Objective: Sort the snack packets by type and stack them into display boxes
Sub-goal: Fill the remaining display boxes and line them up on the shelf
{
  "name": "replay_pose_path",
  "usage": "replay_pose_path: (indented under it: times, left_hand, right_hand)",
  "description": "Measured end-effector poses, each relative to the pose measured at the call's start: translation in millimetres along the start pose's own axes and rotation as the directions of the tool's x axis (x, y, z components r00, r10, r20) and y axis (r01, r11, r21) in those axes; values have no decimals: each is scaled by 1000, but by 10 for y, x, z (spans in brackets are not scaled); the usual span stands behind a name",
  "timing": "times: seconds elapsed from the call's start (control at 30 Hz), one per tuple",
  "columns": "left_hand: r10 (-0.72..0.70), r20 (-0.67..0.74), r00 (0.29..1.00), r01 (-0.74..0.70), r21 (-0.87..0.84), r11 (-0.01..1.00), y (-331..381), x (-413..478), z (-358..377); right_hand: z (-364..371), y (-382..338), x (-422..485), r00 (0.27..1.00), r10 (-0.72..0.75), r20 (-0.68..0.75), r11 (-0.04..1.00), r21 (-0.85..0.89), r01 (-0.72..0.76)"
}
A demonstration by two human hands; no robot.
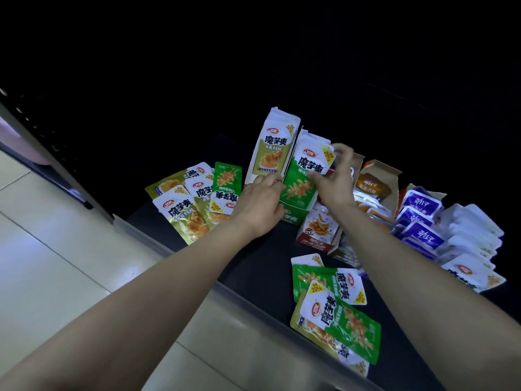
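A green display box stands on the dark shelf with several green packets upright in it. My right hand grips the right side and top of that stack of packets. My left hand rests against the box's left front, fingers bent on its edge. Behind and to the left stands a gold display box filled with gold packets. Loose gold packets and one green packet lie to the left. More loose green packets lie at the front right.
Right of the green box are a red-and-white box, an orange box and rows of purple packets and white packets. The shelf's front edge runs diagonally over a pale tiled floor. The back is dark.
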State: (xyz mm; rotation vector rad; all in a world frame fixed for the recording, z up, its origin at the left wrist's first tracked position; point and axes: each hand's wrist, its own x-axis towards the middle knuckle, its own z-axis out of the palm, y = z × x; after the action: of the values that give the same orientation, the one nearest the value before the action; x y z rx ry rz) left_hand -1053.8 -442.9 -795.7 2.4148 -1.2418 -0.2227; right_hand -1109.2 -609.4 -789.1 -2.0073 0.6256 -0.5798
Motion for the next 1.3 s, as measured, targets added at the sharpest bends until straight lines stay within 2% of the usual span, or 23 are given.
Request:
replay_pose_path:
  times: [0.07, 0.13, 0.3, 0.5, 0.63, 0.73, 0.83, 0.9, 0.97, 1.03, 1.1, 1.13, 1.23, 1.3]
  left_hand:
    - [11, -20, 1000, -11, 1, 1000, -16, 3, 7]
    - [21, -35, 999, -20, 17, 1000, -25, 10, 16]
    - [30, -60, 998, -24, 85, 996, -52, 20, 25]
    - [51, -54, 997, -43, 133, 990, -31, 11, 32]
    - [61, -59, 996, -52, 147, 988, -48, 4, 39]
    - [73, -64, 995, -62, 149, 987, -48, 1, 39]
    - [81, -54, 995, -72, 154, 986, -56, -4, 36]
    - [85, -45, 995, -77, 168, 983, -65, -3, 41]
    - [86, -33, 996, -79, 180, 980, -73, 3, 41]
    - [85, -18, 996, -80, 184, 980, -79, 7, 32]
    - [80, 9, 997, -81, 176, 981, -95, -12, 23]
    - [84, 20, 996, -86, 162, 983, -110, -32, 23]
    - [165, -43, 985, -161, 79, 984, -182, -159, -3]
    - [255, -136, 957, -249, 59, 967, -235, -281, -25]
  right_hand:
    - [-4, 19, 59, 998, 2, 65, 999, -39, 1]
    - [0, 23, 123, 994, 0, 107, 985, -170, 18]
    - [-77, 4, 303, 999, -27, 25, 993, -113, 30]
    - [-22, 21, 336, 998, -58, -17, 965, -257, 52]
    - [103, 22, 156, 968, -233, -88, 950, -235, 207]
    - [77, 61, 40, 918, -388, -79, 854, -405, 326]
    - [-1, 94, -48, 893, -451, -7, 763, -522, 381]
    - [-11, 96, -57, 911, -392, 128, 732, -556, 393]
    - [29, 89, -41, 934, -214, 287, 706, -616, 351]
    - [73, 63, -8, 927, -31, 374, 705, -649, 286]
    - [91, 31, 10, 925, 11, 380, 740, -625, 248]
    - [80, 16, 2, 936, -22, 351, 760, -602, 244]
    - [10, -72, -137, 944, -228, 238, 833, -455, 316]
    - [-53, -192, -327, 920, -290, 263, 872, -323, 367]
